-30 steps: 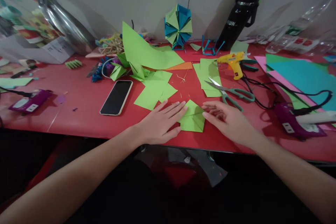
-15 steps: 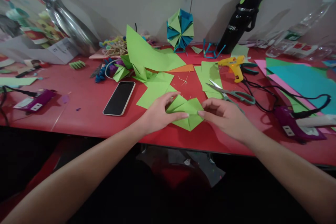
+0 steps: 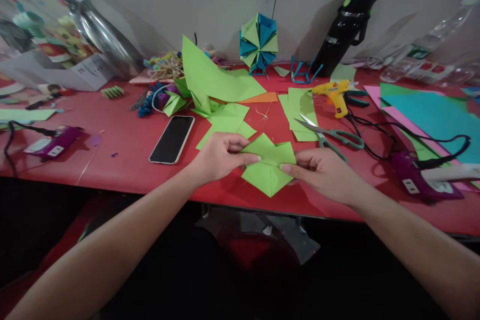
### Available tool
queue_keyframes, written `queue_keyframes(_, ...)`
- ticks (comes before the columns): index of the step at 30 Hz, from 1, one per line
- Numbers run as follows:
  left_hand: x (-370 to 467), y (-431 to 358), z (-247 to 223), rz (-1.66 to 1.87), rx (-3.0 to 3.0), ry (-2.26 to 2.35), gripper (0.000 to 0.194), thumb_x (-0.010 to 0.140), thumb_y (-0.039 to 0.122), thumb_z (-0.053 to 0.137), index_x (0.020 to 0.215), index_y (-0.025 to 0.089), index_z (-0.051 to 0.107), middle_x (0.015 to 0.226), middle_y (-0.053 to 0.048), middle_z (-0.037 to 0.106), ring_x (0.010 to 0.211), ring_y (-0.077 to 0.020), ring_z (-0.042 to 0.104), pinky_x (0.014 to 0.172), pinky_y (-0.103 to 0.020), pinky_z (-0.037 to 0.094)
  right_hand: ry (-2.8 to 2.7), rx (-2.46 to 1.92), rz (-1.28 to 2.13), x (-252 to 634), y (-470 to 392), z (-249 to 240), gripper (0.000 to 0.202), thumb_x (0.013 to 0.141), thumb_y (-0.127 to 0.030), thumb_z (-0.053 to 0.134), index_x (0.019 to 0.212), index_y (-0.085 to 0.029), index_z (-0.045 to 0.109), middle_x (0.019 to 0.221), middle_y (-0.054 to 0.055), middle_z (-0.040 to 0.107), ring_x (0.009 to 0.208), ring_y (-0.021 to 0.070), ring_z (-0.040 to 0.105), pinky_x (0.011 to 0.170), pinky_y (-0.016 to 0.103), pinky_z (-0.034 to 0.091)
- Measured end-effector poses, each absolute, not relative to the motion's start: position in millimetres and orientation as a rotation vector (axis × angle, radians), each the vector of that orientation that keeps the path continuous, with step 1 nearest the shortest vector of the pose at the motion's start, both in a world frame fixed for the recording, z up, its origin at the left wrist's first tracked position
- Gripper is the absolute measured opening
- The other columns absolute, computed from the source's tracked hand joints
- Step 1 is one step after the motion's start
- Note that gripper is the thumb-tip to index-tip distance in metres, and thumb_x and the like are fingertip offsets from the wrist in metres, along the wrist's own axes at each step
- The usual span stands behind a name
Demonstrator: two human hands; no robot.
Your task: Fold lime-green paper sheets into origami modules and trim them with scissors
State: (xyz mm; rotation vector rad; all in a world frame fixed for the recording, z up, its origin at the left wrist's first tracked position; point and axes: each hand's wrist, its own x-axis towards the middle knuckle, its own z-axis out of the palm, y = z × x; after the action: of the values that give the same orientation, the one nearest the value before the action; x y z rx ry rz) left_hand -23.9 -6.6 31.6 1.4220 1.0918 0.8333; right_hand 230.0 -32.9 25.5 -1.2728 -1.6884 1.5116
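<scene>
A piece of folded green paper is held between my two hands over the front of the red table. My left hand pinches its left edge, thumb on top and fingers behind. On the right edge, my right hand grips the paper the same way. Creases cross its middle, and its lower end comes to a point. Just beyond my left hand lie flat green sheets. The fingertips of both hands are partly hidden behind the paper.
Scissors and a yellow glue gun with a black cord lie to the right, beside cut green pieces. A phone lies left. Behind stand a blue-green paper wheel, a black bottle and a silver flask.
The paper has opened flatter and shifted slightly toward me. My left hand has moved a little left, and my right thumb now lies further onto the sheet.
</scene>
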Motion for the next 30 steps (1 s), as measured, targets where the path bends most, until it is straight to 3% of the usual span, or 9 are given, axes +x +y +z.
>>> queue_keyframes(4,-20.7,-3.1,33.2,0.878,1.341,1.112,0.031,0.067,0.031,0.091,0.085,0.016,0.071,0.076,-0.001,0.075,0.066,-0.0127,0.068,0.061,-0.024,0.055,-1.505,-1.206,1.713,228.6,-34.5,25.7,0.032,0.081,-0.052,0.08,0.085,-0.021,0.07,0.081,0.003,0.071,0.082,0.02,0.071,0.087,0.043,0.065)
queue_keyframes(12,-39.8,12.5,31.9,1.234,1.102,1.142,0.036,0.062,0.032,0.094,0.087,0.016,0.073,0.077,-0.003,0.076,0.065,-0.0122,0.07,0.063,-0.023,0.057,-1.25,-1.214,1.703,224.3,-39.7,12.9,0.04,0.075,-0.048,0.086,0.098,-0.019,0.071,0.098,0.008,0.078,0.09,0.0218,0.075,0.088,0.043,0.065)
queue_keyframes(14,-50.5,15.2,30.1,1.354,1.051,1.199,0.032,0.07,0.038,0.089,0.082,0.015,0.07,0.073,-0.003,0.074,0.059,-0.0103,0.067,0.061,-0.023,0.055,-1.179,-1.207,1.682,227.1,-37.7,10.0,0.036,0.073,-0.045,0.089,0.091,-0.019,0.071,0.091,0.005,0.076,0.084,0.0197,0.075,0.087,0.042,0.065)
queue_keyframes(16,-55.1,13.4,27.7,1.399,1.101,1.238,0.032,0.082,0.046,0.079,0.087,0.015,0.071,0.073,-0.005,0.073,0.075,-0.0166,0.074,0.075,-0.028,0.059,-1.122,-1.174,1.677,227.0,-34.2,8.4,0.034,0.071,-0.041,0.09,0.085,-0.018,0.07,0.084,0.002,0.073,0.077,0.0169,0.074,0.086,0.04,0.065)
queue_keyframes(18,-50.8,7.5,24.7,1.359,1.258,1.163,0.046,0.082,0.043,0.079,0.12,0.02,0.067,0.11,-0.012,0.077,0.115,-0.0242,0.071,0.097,-0.036,0.057,-1.094,-1.133,1.676,222.1,-30.4,7.2,0.034,0.071,-0.04,0.09,0.085,-0.019,0.069,0.081,0.0,0.072,0.075,0.016,0.073,0.084,0.039,0.065)
queue_keyframes(19,-45.7,3.8,23.3,1.271,1.347,1.094,0.065,0.08,0.04,0.082,0.138,0.026,0.058,0.138,-0.014,0.067,0.135,-0.0269,0.059,0.104,-0.039,0.054,-1.089,-1.118,1.677,218.0,-29.0,6.5,0.034,0.071,-0.041,0.09,0.087,-0.019,0.069,0.083,0.0,0.073,0.076,0.0166,0.074,0.084,0.039,0.065)
queue_keyframes(21,-32.5,-3.1,20.9,1.182,1.346,0.988,0.076,0.082,0.047,0.078,0.148,0.028,0.047,0.155,-0.016,0.052,0.142,-0.0291,0.053,0.105,-0.041,0.054,-1.088,-1.097,1.686,208.1,-28.4,4.2,0.037,0.072,-0.043,0.089,0.093,-0.02,0.07,0.09,0.003,0.075,0.08,0.0185,0.075,0.084,0.04,0.064)
queue_keyframes(25,-12.4,-11.7,19.1,1.036,1.299,1.007,0.076,0.08,0.044,0.082,0.144,0.016,0.05,0.116,-0.015,0.075,0.11,-0.0271,0.072,0.09,-0.038,0.06,-1.098,-1.065,1.715,195.6,-34.3,-3.5,0.041,0.074,-0.046,0.086,0.102,-0.02,0.071,0.1,0.007,0.078,0.088,0.0211,0.075,0.087,0.042,0.062)
queue_keyframes(30,-10.5,-18.2,13.6,0.928,1.453,1.17,0.058,0.084,0.036,0.079,0.135,0.019,0.059,0.077,-0.001,0.071,0.073,-0.0174,0.071,0.067,-0.028,0.057,-1.356,-1.178,1.472,208.4,-33.0,-10.1,0.037,0.077,-0.041,0.084,0.104,-0.02,0.07,0.107,0.007,0.075,0.102,0.0227,0.069,0.094,0.041,0.056)
